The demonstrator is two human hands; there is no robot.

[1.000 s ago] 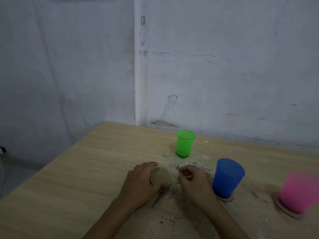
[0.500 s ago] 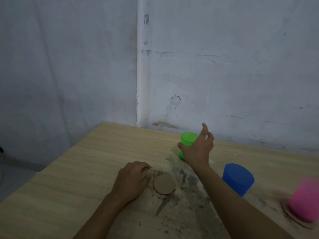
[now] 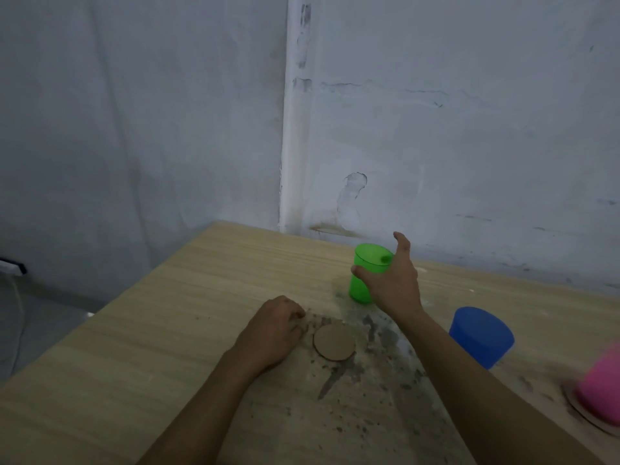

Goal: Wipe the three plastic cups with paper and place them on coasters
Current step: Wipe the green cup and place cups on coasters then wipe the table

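Note:
An upright green cup [image 3: 360,283] stands near the back wall. My right hand [image 3: 392,283] wraps around it, thumb across its front and fingers behind its rim, index finger raised. A round cardboard coaster [image 3: 334,341] lies bare on the dirty table in front of it. My left hand [image 3: 273,333] rests on the table just left of the coaster, fingers loosely curled, holding nothing. To the right stand a blue cup [image 3: 481,337] and, blurred at the frame's edge, a pink cup [image 3: 602,387] on its own coaster [image 3: 577,409].
The wooden table [image 3: 134,364] sits in a corner of grey walls; its left edge drops to the floor. Dark grit and pale smears cover the surface around the coaster. No paper is visible.
My left hand let go of the coaster and lies beside it. My right hand left the coaster, reached back and closed around the green cup.

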